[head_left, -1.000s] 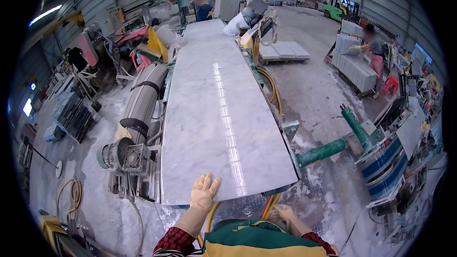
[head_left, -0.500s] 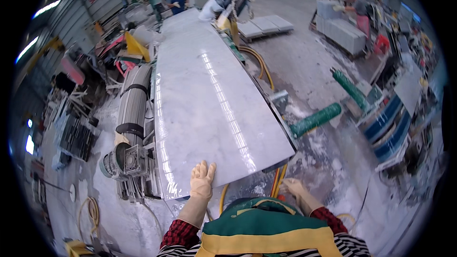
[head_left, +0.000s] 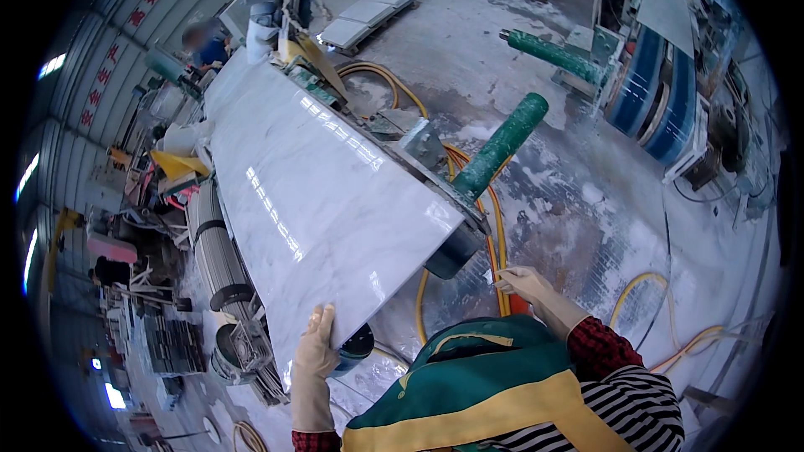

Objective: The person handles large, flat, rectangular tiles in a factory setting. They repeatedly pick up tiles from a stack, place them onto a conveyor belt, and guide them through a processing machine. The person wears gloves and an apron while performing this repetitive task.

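A long, polished white stone slab [head_left: 335, 209] with faint grey veining stretches away from me. My left hand [head_left: 313, 356], in a pale glove, rests at its near left corner; the fingers lie on the top face, nothing held. The thumb side is hard to see. My right hand [head_left: 526, 285], also in a pale glove, is apart from the slab, to the right of its near end. Its fingers are closed in a pinch, with a small whitish bit at the tips that I cannot make out. Yellow hoses [head_left: 500, 243] run on the floor just behind that hand.
Beyond the slab's right edge juts a green cylinder [head_left: 507, 142]. To the slab's left lies a grey ribbed roller cover [head_left: 219, 251]. Blue curved machine parts [head_left: 641, 84] stand at right. Pale slabs [head_left: 368, 17] are stacked farther off. A person [head_left: 209, 46] is at the far end.
The view has swung to the right, so the slab appears more slanted. My left hand stays at the slab's near edge, closer to its left corner. My right hand appears raised slightly, fingers pinched.
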The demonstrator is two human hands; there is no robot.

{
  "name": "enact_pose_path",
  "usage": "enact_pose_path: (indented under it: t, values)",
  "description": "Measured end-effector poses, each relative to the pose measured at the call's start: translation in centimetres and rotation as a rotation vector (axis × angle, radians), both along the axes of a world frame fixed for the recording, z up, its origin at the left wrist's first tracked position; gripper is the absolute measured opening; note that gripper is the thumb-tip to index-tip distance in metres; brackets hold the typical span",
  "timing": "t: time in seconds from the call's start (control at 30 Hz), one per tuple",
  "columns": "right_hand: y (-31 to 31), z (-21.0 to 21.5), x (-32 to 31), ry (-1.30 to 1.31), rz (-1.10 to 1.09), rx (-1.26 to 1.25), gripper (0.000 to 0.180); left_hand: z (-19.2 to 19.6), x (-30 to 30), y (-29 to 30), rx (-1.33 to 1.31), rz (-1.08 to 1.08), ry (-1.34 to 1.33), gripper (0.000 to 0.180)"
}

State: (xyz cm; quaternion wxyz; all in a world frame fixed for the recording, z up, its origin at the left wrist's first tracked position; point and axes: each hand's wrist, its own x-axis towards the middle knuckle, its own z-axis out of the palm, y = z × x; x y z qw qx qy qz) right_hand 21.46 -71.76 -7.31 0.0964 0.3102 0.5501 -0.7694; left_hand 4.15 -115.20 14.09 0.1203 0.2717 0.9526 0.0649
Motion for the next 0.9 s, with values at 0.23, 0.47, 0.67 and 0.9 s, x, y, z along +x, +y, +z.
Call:
enact_pose_path:
  t: [0.23,0.47,0.67,0.9]
  values:
    - [-0.1,-0.8,-0.4,0.021,-0.018,-0.081,0.040,2.7,-1.0,0.4,-0.080,0.041,-0.141,0.094]
    - [1.1,-0.9,-1.7,-0.012,0.208,0.056,0.041,2.3,-1.0,0.5,-0.160,0.026,-0.111,0.096]
    - [1.4,-2.5,-2.9,0.017,0.278,0.122,0.042,2.3,-1.1,0.2,-0.193,0.029,-0.130,0.097]
    - [1.4,-1.9,-3.8,0.028,0.345,0.192,0.043,0.7,0.8,0.3,-0.156,0.102,-0.106,0.099]
